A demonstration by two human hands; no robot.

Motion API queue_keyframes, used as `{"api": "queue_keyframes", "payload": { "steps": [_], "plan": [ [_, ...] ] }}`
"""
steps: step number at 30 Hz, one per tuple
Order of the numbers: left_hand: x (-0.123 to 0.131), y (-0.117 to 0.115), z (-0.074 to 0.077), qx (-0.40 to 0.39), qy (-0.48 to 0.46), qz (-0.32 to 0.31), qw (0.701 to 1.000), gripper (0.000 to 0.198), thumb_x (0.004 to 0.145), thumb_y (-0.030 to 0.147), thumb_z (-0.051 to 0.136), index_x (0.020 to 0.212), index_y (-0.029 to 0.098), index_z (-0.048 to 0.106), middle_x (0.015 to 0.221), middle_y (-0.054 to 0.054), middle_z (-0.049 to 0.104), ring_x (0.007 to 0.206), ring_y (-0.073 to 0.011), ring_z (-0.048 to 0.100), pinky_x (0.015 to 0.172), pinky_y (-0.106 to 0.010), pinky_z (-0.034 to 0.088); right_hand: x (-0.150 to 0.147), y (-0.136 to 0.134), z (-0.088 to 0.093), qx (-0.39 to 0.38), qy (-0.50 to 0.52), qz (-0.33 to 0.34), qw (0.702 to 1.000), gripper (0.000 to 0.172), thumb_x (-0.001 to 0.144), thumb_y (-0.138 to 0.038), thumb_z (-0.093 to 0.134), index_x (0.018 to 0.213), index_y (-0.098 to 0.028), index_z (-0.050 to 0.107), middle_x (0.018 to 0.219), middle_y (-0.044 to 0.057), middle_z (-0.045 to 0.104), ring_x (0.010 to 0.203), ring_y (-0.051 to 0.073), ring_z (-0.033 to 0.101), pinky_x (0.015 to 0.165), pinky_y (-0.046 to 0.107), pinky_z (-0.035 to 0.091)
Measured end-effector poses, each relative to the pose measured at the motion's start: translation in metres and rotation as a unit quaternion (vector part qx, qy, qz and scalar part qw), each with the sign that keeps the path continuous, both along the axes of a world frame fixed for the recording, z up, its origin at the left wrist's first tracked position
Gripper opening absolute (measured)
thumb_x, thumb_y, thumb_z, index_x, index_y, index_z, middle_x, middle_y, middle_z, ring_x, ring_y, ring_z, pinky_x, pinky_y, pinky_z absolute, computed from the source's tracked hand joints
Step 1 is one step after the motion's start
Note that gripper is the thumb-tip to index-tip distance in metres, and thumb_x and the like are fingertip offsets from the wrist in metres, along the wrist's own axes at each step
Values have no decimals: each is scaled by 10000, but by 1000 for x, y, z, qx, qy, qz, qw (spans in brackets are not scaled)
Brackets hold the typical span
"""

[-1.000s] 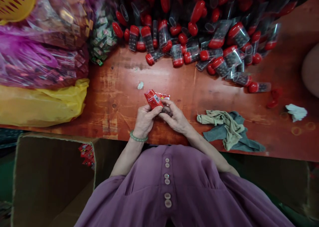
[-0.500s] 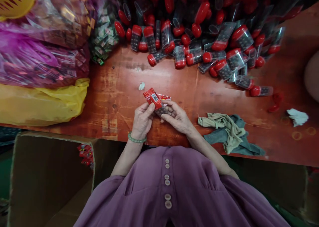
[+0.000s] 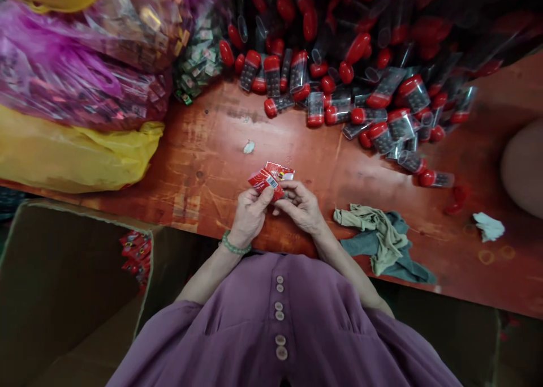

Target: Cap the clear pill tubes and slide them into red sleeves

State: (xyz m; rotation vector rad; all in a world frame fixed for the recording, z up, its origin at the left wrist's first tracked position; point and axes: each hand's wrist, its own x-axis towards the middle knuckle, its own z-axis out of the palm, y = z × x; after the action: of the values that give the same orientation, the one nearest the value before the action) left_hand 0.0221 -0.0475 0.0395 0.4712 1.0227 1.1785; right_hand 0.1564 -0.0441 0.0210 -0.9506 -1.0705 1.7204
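Observation:
Over the table's front edge, my left hand [image 3: 250, 214] pinches a red printed packet with a barcode [image 3: 266, 183] between thumb and fingers. Just to its right, my right hand [image 3: 303, 209] is closed at the lower right end of that packet, its thumb near my left thumb. A small clear container with dark beads is mostly hidden by the fingers there. Behind the packet a second red packet [image 3: 285, 172] shows, partly covered. A pile of clear containers with red caps [image 3: 315, 110] lies beyond my hands.
Bags of small packets [image 3: 89, 98] and a yellow bag [image 3: 85, 155] sit at the left. Cloths [image 3: 392, 240] and a white scrap [image 3: 488, 227] lie at the right of the wooden table [image 3: 203, 166]. An open carton [image 3: 76, 285] stands below the table at the left.
The view has shifted and turned slightly. The red packet has tilted flatter and lower over the beaded container, more of which is now hidden. The second packet behind shows more.

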Motion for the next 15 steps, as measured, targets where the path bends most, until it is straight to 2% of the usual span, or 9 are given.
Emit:
{"api": "queue_keyframes", "payload": {
  "steps": [5, 9, 12, 15],
  "plan": [
    [4, -14, -5, 19, 23, -24, 999, 392, 733, 535, 785, 744, 145, 739, 643, -13, 695, 535, -101, 586, 556, -235, 493, 5, 1, 2, -21, 4, -8, 1000, 363, 701, -419, 851, 873, -205, 614, 725, -41, 709, 502, 85, 641, 503, 215, 577],
    [2, -22, -7, 49, 59, -38, 996, 398, 790, 539, 732, 761, 142, 747, 635, -19, 688, 563, -113, 598, 596, -244, 515, 5, 2, 2, -28, 6, -14, 999, 382, 631, -408, 893, 769, -197, 607, 648, -44, 704, 451, 91, 625, 438, 204, 552],
    [-4, -23, -2, 61, 116, -32, 991, 435, 795, 569, 706, 769, 137, 753, 666, -35, 709, 607, -136, 628, 621, -253, 533, -1, 0, 0, -33, -10, -7, 999, 401, 617, -430, 895, 758, -200, 598, 634, -46, 696, 452, 94, 620, 440, 210, 549],
    [-19, -28, 7, 67, 196, -37, 978, 455, 802, 575, 680, 727, 132, 748, 662, -48, 718, 620, -157, 645, 619, -264, 544, -11, -6, -4, -21, -36, 12, 999, 399, 662, -480, 859, 791, -208, 596, 618, -58, 663, 465, 89, 597, 462, 211, 528]
  ]
}}
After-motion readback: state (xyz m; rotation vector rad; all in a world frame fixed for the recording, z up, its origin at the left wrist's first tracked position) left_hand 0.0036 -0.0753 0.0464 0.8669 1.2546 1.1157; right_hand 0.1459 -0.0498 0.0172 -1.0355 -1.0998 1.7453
